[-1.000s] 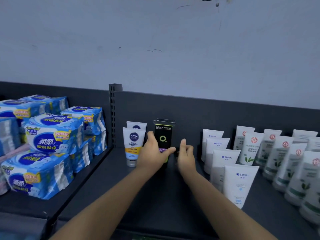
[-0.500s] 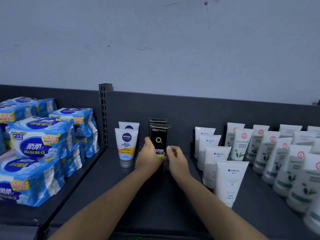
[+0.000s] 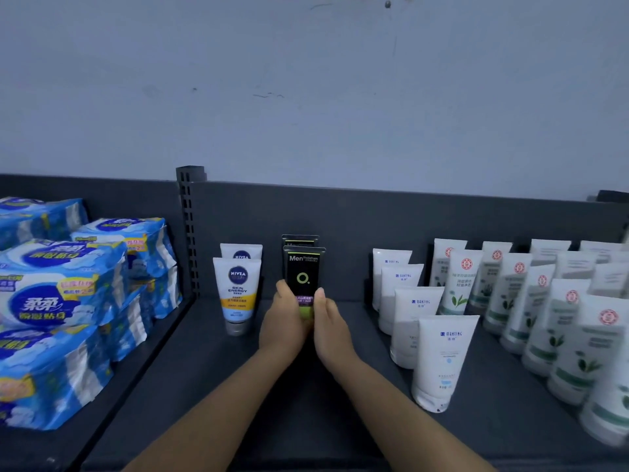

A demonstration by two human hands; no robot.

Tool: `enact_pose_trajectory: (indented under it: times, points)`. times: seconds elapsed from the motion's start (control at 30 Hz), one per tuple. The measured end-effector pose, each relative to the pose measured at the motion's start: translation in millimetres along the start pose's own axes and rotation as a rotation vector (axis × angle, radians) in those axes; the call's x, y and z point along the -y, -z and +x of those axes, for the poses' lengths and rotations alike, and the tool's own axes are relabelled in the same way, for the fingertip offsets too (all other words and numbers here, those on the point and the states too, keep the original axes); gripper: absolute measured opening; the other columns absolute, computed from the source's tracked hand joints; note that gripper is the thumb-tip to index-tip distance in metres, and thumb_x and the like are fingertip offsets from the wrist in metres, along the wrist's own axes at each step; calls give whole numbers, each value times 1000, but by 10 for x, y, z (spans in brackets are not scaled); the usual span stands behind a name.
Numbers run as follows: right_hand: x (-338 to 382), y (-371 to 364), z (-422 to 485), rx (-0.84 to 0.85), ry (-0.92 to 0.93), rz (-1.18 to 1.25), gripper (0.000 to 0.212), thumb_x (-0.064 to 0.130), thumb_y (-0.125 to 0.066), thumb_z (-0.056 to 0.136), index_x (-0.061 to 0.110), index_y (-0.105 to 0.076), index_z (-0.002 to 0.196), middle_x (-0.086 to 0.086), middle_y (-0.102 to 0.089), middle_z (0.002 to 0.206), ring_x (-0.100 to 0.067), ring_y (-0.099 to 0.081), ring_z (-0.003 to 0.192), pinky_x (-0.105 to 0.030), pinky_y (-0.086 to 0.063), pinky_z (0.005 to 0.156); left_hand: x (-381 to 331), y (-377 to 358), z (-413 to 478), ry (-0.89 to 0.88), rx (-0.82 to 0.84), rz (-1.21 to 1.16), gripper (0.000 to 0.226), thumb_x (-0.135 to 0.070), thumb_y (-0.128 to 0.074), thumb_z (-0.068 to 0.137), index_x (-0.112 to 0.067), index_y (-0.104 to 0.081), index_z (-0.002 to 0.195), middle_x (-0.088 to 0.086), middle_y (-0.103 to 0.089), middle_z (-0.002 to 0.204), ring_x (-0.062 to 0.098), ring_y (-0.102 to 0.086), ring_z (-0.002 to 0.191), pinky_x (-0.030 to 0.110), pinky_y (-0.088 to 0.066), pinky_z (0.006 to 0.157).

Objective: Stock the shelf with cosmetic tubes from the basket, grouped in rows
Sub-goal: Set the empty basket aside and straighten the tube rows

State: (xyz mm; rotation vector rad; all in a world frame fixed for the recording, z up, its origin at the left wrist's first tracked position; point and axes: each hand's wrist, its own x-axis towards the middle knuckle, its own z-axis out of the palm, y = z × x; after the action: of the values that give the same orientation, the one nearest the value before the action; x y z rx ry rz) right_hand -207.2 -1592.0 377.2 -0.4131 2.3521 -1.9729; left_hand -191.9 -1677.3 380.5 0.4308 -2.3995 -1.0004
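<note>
Gripping the black tube from both sides, you are holding it upright over the dark shelf. Your left hand is curling round its left edge and your right hand is pinching its right edge. Its lower end is hiding behind your fingers, so it may be resting on the shelf. A second black tube is standing just behind it. The Nivea tubes are standing near on the left and the white tubes are lining up on the right. Blue packs are sitting stacked at far left.
</note>
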Motion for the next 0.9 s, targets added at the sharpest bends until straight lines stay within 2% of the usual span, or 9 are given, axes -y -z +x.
enact_pose_trajectory:
  times: [0.13,0.27,0.37,0.43,0.5,0.57,0.67,0.73,0.9]
  points:
    - [-68,8,-74,-72,53,-6,42,47,-33,100,16,-58,110,5,-63,101,-6,-57,91,-12,-38,67,79,47,-24,44,67,13,76,-27,-79,72,-7,-32,128,13,-53,126,30,-58,111,43,-50,87]
    - [-12,8,-158,-269,339,-61,40,45,-45,95,14,-54,118,5,-53,115,-13,-53,110,-26,-41,93,-22,371,-108,1,112,91,59,-26,-80,68,-10,-40,108,10,-55,114,27,-58,102,39,-51,81]
    - [191,-33,-301,-346,715,-166,32,39,-44,92,16,-54,112,10,-51,108,-8,-50,102,-22,-40,91,-54,739,-241,-261,-205,255,31,-23,-66,80,-17,-44,100,-5,-57,97,21,-59,85,33,-45,67]
    - [306,-159,-386,-278,790,-152,30,38,-43,93,18,-54,111,11,-52,107,-6,-50,101,-18,-41,88,18,953,-246,-435,-450,143,21,-23,-63,84,-19,-46,95,-10,-51,86,16,-53,75,29,-39,62]
    - [384,-399,-390,-149,693,-43,29,46,-40,92,28,-52,113,13,-53,110,-6,-52,104,-23,-45,90,130,1077,-130,-451,-556,-183,24,-31,-61,86,-19,-46,100,-7,-48,88,14,-48,75,27,-39,65]
    - [356,-721,-308,-73,523,74,29,58,-39,88,42,-48,111,9,-56,114,-8,-55,107,-33,-47,95,260,1089,40,-257,-580,-507,35,-44,-55,89,-19,-42,109,2,-49,97,15,-50,82,31,-44,77]
    - [252,-1136,-155,-135,228,172,89,86,-31,72,23,-45,133,-3,-56,129,-19,-54,120,-43,-43,102,574,962,309,147,-393,-852,65,-71,-47,84,-15,-46,119,1,-55,119,17,-54,109,40,-40,104]
    - [156,-1272,-87,-168,146,167,110,90,-26,68,9,-39,141,-9,-54,135,-22,-50,126,-42,-40,106,795,821,363,288,-202,-1025,88,-88,-45,66,-21,-58,122,-2,-64,122,18,-59,114,44,-39,108]
    - [58,-1416,186,-149,34,248,112,89,-34,67,10,-31,146,-6,-48,142,-19,-47,129,-36,-37,110,855,638,380,279,-30,-1066,69,-69,-44,77,-13,-72,106,13,-72,110,28,-67,104,43,-46,100]
